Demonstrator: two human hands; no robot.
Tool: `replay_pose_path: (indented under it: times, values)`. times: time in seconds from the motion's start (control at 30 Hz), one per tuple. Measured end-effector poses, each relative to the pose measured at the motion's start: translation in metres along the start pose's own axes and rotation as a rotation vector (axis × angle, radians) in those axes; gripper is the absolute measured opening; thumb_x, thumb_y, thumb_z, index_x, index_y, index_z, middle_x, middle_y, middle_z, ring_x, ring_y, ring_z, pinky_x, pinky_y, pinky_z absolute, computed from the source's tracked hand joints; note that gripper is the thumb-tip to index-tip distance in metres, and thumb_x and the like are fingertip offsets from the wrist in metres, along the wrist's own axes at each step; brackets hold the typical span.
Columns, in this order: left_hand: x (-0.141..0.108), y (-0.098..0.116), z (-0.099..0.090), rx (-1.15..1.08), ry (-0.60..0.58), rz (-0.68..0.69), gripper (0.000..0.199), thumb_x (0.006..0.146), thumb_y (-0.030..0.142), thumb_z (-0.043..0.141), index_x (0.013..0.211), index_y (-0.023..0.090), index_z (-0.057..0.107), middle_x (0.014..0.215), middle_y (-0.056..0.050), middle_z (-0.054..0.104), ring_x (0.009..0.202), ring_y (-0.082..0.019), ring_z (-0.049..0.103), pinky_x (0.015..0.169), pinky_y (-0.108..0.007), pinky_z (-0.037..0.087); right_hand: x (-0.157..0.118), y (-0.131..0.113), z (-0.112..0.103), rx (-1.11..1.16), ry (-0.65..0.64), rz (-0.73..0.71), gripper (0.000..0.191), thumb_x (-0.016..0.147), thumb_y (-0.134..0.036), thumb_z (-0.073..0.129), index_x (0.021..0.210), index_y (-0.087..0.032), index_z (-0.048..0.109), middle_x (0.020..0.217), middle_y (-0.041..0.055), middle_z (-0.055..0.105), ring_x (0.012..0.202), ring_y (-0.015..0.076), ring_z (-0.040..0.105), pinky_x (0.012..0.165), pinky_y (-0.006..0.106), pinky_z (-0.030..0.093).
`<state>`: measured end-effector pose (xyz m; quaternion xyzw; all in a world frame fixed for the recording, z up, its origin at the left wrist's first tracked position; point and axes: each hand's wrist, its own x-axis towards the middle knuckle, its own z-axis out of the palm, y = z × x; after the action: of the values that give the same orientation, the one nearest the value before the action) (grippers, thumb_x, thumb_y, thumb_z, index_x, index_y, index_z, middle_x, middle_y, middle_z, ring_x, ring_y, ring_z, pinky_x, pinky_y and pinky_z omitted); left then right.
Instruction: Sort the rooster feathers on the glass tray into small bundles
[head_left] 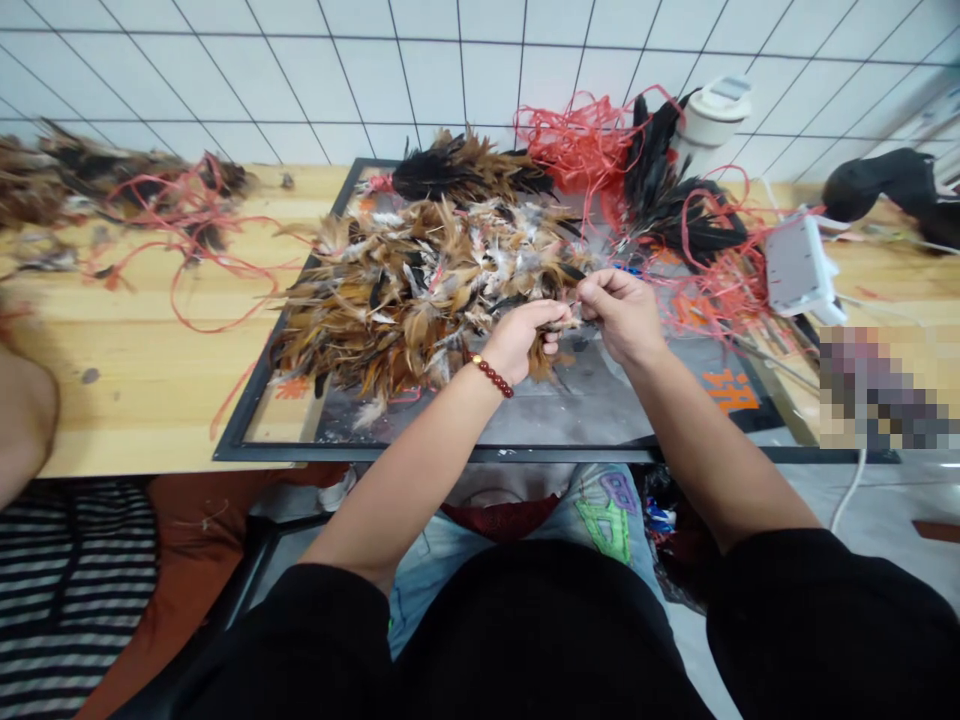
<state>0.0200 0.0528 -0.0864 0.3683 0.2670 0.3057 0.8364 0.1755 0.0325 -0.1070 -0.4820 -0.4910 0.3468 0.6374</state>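
Observation:
My left hand [525, 340], with a bead bracelet at the wrist, is closed around the base of some feathers whose brown tips hang below it. Close on its right, my right hand [616, 312] pinches at the same spot; what lies between its fingertips is too small to make out. A wide heap of brown, white and grey feathers [420, 300] lies beside and behind my left hand on a dark framed panel [480, 425]. Behind the heap rests a bundle of black and brown feathers [465, 170].
Red plastic ribbon [574, 145] is tangled at the back, near black feathers [652, 170] and a white container [712, 115]. A white box [801, 265] stands at right. More feathers [82, 180] and ribbon lie left, where another person's arm [22, 425] rests near the table edge.

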Motion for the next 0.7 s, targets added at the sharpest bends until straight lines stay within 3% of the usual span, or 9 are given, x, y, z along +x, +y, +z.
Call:
replay_pose_path:
  times: [0.1, 0.2, 0.33, 0.53, 0.7]
  values:
    - [0.001, -0.004, 0.0, 0.176, 0.001, 0.019, 0.02, 0.083, 0.013, 0.064, 0.065, 0.011, 0.056, 0.065, 0.002, 0.052, 0.051, -0.003, 0.04, 0.047, -0.017, 0.031, -0.003, -0.006, 0.0, -0.015, -0.062, -0.097, 0.04, 0.067, -0.053, 0.085, 0.069, -0.02, 0.063, 0.086, 0.0021, 0.068, 0.074, 0.013, 0.061, 0.065, 0.026, 0.049]
    - [0.002, -0.006, 0.0, 0.302, -0.027, 0.048, 0.02, 0.085, 0.014, 0.064, 0.066, 0.011, 0.058, 0.065, 0.001, 0.055, 0.053, -0.004, 0.041, 0.052, -0.019, 0.033, -0.006, -0.01, 0.001, -0.023, -0.138, -0.081, 0.039, 0.068, -0.053, 0.084, 0.07, -0.02, 0.065, 0.095, 0.0046, 0.071, 0.085, 0.0165, 0.064, 0.075, 0.031, 0.053]
    - [0.005, -0.007, -0.004, 0.444, -0.092, 0.084, 0.016, 0.085, 0.015, 0.066, 0.07, 0.011, 0.061, 0.068, 0.0, 0.059, 0.054, -0.004, 0.04, 0.055, -0.021, 0.032, -0.006, -0.01, 0.0, -0.021, -0.183, -0.058, 0.038, 0.063, -0.051, 0.088, 0.065, -0.019, 0.067, 0.087, 0.0039, 0.068, 0.082, 0.0158, 0.062, 0.077, 0.031, 0.052]
    - [0.009, -0.012, -0.012, 0.611, -0.178, 0.165, 0.013, 0.083, 0.019, 0.067, 0.071, 0.014, 0.068, 0.065, 0.002, 0.06, 0.056, -0.006, 0.042, 0.057, -0.021, 0.034, -0.004, -0.013, -0.006, -0.006, -0.264, 0.073, 0.038, 0.054, -0.048, 0.093, 0.06, -0.019, 0.069, 0.08, 0.0027, 0.065, 0.071, 0.0129, 0.058, 0.065, 0.028, 0.05]
    - [0.011, -0.013, -0.017, 0.581, -0.182, 0.093, 0.012, 0.078, 0.021, 0.074, 0.07, 0.013, 0.07, 0.064, 0.0, 0.063, 0.051, -0.005, 0.042, 0.051, -0.02, 0.031, -0.004, -0.015, -0.007, -0.011, -0.302, 0.126, 0.038, 0.051, -0.047, 0.094, 0.057, -0.018, 0.07, 0.075, 0.0023, 0.065, 0.067, 0.0127, 0.057, 0.06, 0.027, 0.049]
